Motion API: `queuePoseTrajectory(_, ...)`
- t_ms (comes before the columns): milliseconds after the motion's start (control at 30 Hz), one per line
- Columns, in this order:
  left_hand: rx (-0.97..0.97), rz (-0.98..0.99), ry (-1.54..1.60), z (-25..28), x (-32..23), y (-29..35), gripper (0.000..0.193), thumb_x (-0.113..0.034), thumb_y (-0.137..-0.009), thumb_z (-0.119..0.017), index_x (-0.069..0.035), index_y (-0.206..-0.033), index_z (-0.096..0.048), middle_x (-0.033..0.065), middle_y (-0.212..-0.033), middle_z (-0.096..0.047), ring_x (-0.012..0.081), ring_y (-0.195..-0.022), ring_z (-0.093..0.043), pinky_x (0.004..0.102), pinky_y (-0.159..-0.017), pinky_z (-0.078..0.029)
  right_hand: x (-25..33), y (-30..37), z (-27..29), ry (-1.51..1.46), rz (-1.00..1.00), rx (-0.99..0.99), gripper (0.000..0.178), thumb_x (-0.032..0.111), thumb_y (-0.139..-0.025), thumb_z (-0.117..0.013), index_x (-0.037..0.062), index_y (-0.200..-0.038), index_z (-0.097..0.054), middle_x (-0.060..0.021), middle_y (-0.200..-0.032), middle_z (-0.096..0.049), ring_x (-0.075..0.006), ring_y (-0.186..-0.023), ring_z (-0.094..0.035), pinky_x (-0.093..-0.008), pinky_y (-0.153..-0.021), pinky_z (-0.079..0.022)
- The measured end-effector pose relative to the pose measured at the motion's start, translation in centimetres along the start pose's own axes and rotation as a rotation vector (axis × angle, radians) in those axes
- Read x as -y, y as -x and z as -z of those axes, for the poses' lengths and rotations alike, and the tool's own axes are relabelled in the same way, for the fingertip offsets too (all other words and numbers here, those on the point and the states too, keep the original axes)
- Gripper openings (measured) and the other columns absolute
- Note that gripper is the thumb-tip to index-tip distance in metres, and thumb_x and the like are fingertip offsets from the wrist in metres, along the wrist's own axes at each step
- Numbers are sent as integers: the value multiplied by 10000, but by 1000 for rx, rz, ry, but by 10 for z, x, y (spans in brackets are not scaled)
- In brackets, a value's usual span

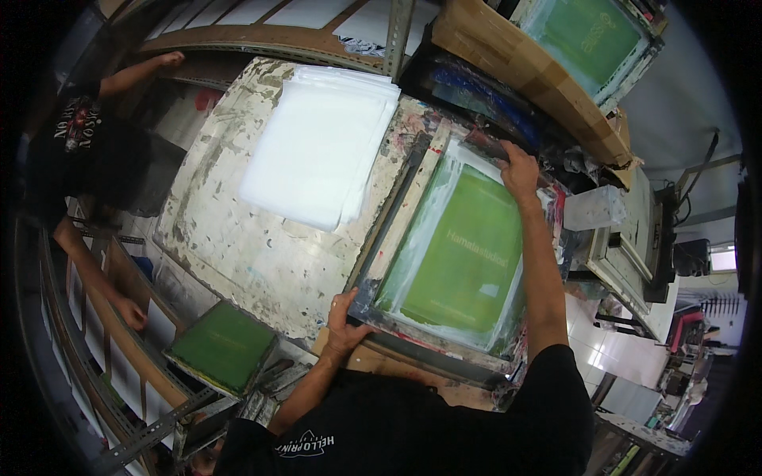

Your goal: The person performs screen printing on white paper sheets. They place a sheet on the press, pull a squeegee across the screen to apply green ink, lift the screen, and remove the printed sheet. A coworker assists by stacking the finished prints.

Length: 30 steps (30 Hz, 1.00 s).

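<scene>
A screen-printing frame [450, 250] with green mesh, pale lettering and whitish borders lies in front of me, slightly turned. My left hand [346, 324] grips its near left corner, fingers over the rim and thumb spread along the near side. At the far right end my right hand [520, 170] is closed beside a dark reddish strip [484, 143]; whether it holds that strip or the frame's edge I cannot make out. Left of the frame, a stack of white sheets [321, 147] rests on the paint-stained table [214, 198].
A second green screen [222, 347] lies low at the near left. Another screen [591, 40] leans over a cardboard box [524, 71] at the far right. A translucent plastic tub [594, 208] stands right of the frame. At far left, another person [95, 151] stands by racks with white sheets.
</scene>
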<state>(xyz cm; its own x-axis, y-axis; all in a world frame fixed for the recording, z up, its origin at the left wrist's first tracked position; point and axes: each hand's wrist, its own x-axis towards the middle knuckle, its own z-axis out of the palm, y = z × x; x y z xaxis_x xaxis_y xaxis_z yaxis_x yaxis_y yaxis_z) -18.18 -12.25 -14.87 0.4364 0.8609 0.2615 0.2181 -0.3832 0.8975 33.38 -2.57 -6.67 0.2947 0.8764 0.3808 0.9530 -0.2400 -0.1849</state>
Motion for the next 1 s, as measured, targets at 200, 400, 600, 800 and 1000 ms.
queuePoseTrajectory(200,-7,-25,13,2,0,-1,1002,-293,-533,-997,39,-1364,-547,178,-1086,-628,335,-969,-603,429,-870,-486,15,5,-24,-32,63,-75,467,88,-760,-758,120,-1216,-662,-148,-1157,-711,-347,-1101,-667,-463,-910,-517)
queuePoseTrajectory(400,-11,-31,105,-2,10,6,990,-263,-563,-987,48,-1385,-531,181,-1117,-629,333,-994,-605,424,-876,-485,46,62,-4,34,44,-12,418,58,-766,-692,138,-1176,-675,-115,-1003,-700,-336,-942,-664,-473,-779,-500)
queuePoseTrajectory(600,-17,-57,-7,0,1,0,1015,-245,-529,-980,47,-1392,-531,200,-1133,-632,360,-1024,-609,431,-900,-494,164,212,73,58,-26,171,368,32,-771,-644,111,-1125,-708,-106,-951,-688,-313,-838,-647,-439,-705,-468)
queuePoseTrajectory(800,5,25,75,0,-3,3,992,-213,-529,-973,43,-1385,-541,192,-1171,-620,355,-1094,-600,424,-953,-489,232,270,136,-165,-39,142,547,22,-726,-704,141,-1260,-704,-122,-895,-668,-305,-839,-653,-422,-728,-491)
queuePoseTrajectory(1000,-19,-71,-14,2,-5,-8,971,-215,-492,-980,20,-1349,-588,215,-1422,-532,372,-1285,-508,438,-1091,-422,200,240,130,-581,-203,435,748,127,-704,-818,143,-1417,-592,-106,-970,-638,-295,-881,-635,-423,-769,-460)
